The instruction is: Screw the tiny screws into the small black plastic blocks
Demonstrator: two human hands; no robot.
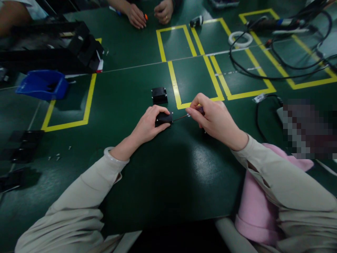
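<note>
My left hand grips a small black box-shaped part with screws at its corners, thumb and fingers around its left side. In my right hand is a screwdriver, its handle mostly hidden by the closed fingers. The thin shaft points left, and its tip meets the right end of the black part near a corner screw. A second black box-shaped part of the same look lies just beyond my left hand. Something small and dark, partly hidden, is beneath my right hand.
Loose screws and several black parts lie at left, near a blue bin and a black rack. Another person's hands rest at the far edge. Cables and a white ring are at right.
</note>
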